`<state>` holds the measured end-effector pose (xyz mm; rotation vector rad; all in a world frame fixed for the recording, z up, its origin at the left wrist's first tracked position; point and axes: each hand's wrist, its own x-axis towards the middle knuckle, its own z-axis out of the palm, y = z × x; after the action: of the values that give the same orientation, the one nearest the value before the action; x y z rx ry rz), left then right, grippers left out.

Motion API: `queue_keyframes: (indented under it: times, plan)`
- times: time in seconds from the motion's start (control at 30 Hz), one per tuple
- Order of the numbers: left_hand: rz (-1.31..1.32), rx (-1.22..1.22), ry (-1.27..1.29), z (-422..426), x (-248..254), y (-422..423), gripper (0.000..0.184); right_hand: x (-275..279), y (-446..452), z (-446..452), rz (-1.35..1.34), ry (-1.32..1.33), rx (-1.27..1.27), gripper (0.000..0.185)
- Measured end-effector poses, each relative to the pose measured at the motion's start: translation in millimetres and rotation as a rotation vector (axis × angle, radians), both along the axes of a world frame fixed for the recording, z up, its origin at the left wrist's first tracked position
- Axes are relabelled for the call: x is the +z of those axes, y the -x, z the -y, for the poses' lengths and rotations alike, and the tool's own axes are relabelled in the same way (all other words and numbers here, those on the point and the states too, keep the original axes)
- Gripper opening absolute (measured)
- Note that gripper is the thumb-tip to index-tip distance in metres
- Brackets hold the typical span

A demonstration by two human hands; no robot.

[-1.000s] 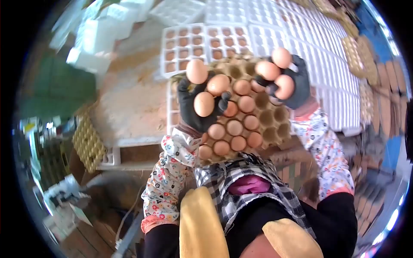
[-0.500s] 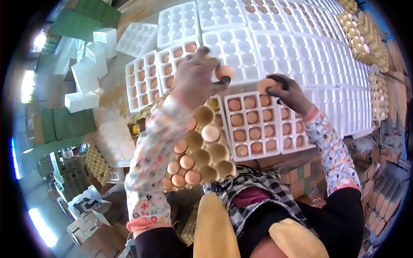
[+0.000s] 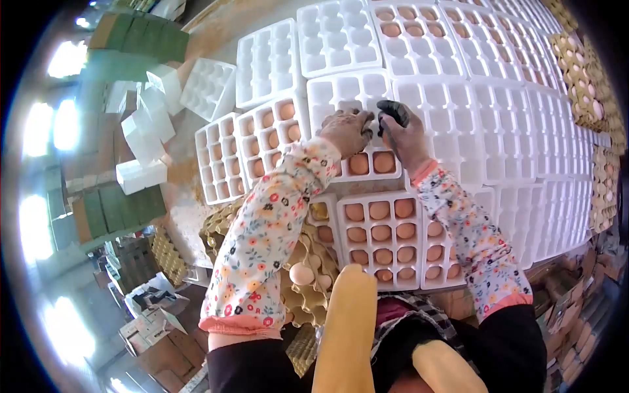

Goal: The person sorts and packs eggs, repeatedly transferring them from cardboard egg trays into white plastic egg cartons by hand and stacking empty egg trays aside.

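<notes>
Over a white foam egg tray (image 3: 350, 88), my two hands are close together. My left hand (image 3: 348, 131) is closed, fingers curled down into the tray's cells; whatever they hold is hidden. Beside it, my right hand (image 3: 405, 136) is also closed, its dark-tipped fingers pinched together, and what is in them cannot be made out. Brown eggs (image 3: 358, 164) sit in the tray's near row, just below my hands. Nearer my body lies another foam tray (image 3: 343, 262) filled with eggs. A pulp egg tray (image 3: 308, 306) with several eggs is partly hidden under my left sleeve.
More foam trays (image 3: 436, 118) spread to the right and back, some with eggs. Pulp trays of eggs (image 3: 576, 75) are stacked at the far right. Filled foam trays (image 3: 219, 157) lie at left, near loose white foam boxes (image 3: 141, 173) and green cartons (image 3: 121, 213).
Both hands have moved away from my body and closer together, over the tray. Eggs now sit in its near row, where empty cells showed. The eggs earlier seen in each hand are no longer visible there.
</notes>
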<state>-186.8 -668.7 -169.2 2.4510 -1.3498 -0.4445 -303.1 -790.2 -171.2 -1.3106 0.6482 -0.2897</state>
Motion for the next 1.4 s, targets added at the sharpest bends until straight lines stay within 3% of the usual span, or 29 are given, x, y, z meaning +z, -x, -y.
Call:
queue_keyframes:
  times: [0.03, 0.1, 0.17, 0.23, 0.3, 0.33, 0.37, 0.4, 0.43, 0.5, 0.57, 0.6, 0.63, 0.67, 0.7, 0.77, 0.8, 0.83, 0.9, 0.93, 0.97, 1.03, 1.07, 1.1, 1.17, 1.23, 1.3, 1.33, 1.4]
  plan:
    - [-0.037, -0.055, -0.156, 0, 11, 1, 0.034, -12, -3, -1, 0.025, 0.298, 0.014, 0.028]
    - [-0.522, 0.177, -0.014, -20, 57, -16, 0.035, -51, -6, -14, 0.104, 0.851, 0.074, 0.03]
    - [-0.404, 0.266, 0.167, -83, 121, -22, 0.034, -73, -3, -14, 0.257, 1.015, 0.222, 0.032]
    - [-0.244, 0.364, 0.273, -175, 172, -17, 0.032, -67, -8, -23, 0.088, 0.817, 0.058, 0.032]
    - [-0.188, 0.592, 0.503, -258, 207, 18, 0.03, 22, -1, -68, 0.105, 0.379, 0.122, 0.033]
    - [-0.216, 0.713, 0.542, -299, 214, 35, 0.029, 59, 6, -92, 0.2, 0.311, 0.306, 0.034]
    - [-0.251, 0.826, 0.586, -341, 214, 53, 0.029, 99, 14, -125, 0.307, 0.443, 0.485, 0.034]
    - [-0.23, 0.898, 0.524, -381, 207, 69, 0.028, 124, 22, -155, 0.411, 0.323, 0.735, 0.036]
    - [-0.216, 0.968, 0.458, -409, 202, 84, 0.028, 152, 28, -181, 0.457, 0.617, 0.914, 0.041]
    - [-0.182, 0.803, 0.36, -420, 198, 106, 0.03, 145, 38, -220, 0.314, 1.232, 1.072, 0.05]
    - [-0.189, 0.525, 0.314, -406, 197, 111, 0.033, 137, 33, -234, 0.032, 1.348, 1.168, 0.056]
    - [-0.376, 0.489, 0.447, -394, 191, 110, 0.038, 144, 30, -234, 0.022, 1.226, 1.15, 0.054]
    - [-0.215, 0.353, 0.339, -388, 173, 100, 0.042, 152, 29, -233, -0.021, 1.079, 1.124, 0.05]
    - [-0.291, 0.295, 0.296, -378, 155, 91, 0.047, 152, 32, -232, 0.027, 1.14, 1.073, 0.049]
    - [-0.044, 0.19, 0.307, -372, 138, 90, 0.045, 149, 37, -231, 0.079, 1.197, 1.026, 0.047]
    - [0.001, 0.106, -0.01, -354, 127, 86, 0.034, 148, 51, -231, 0.055, 0.933, 0.824, 0.045]
    - [0.007, 0.146, 0.02, -354, 130, 90, 0.033, 152, 59, -235, -0.034, 0.452, 0.637, 0.041]
    - [0.008, 0.184, 0.039, -357, 133, 96, 0.032, 164, 65, -230, -0.114, 0.274, 0.598, 0.04]
    - [-0.007, 0.134, 0.192, -368, 129, 91, 0.029, 155, 72, -248, -0.031, -0.277, 0.216, 0.038]
    - [-0.016, 0.1, 0.261, -371, 127, 85, 0.029, 144, 75, -249, 0.039, -0.293, 0.24, 0.034]
    - [-0.143, 0.17, 0.305, -372, 130, 79, 0.024, 141, 76, -252, 0.111, 0.057, 0.482, 0.031]
    - [-1.059, 0.494, 0.949, -394, 126, 57, 0.023, 162, 70, -273, 0.181, 0.647, 0.825, 0.029]
    - [-1.041, 0.521, 0.973, -407, 130, 51, 0.025, 185, 65, -304, -0.185, 0.517, 0.858, 0.022]
    - [-1.022, 0.554, 1.0, -420, 133, 48, 0.027, 178, 66, -323, 0.017, 1.027, 0.898, 0.027]
    - [-0.69, 0.431, 0.717, -439, 124, 52, 0.026, 180, 66, -355, -0.197, 1.646, 1.019, 0.04]
    - [-0.437, 0.174, 0.443, -457, 135, 71, 0.036, 176, 61, -354, -0.153, 1.601, 1.05, 0.047]
    - [0.043, -0.045, 0.212, -465, 125, 91, 0.052, 171, 64, -349, -0.108, 1.542, 1.026, 0.051]
    - [0.033, -0.025, 0.092, -462, 132, 98, 0.063, 170, 67, -341, -0.068, 1.514, 1.014, 0.051]
    - [-0.065, 0.031, 0.09, -464, 139, 92, 0.059, 162, 70, -340, -0.068, 1.564, 1.096, 0.053]
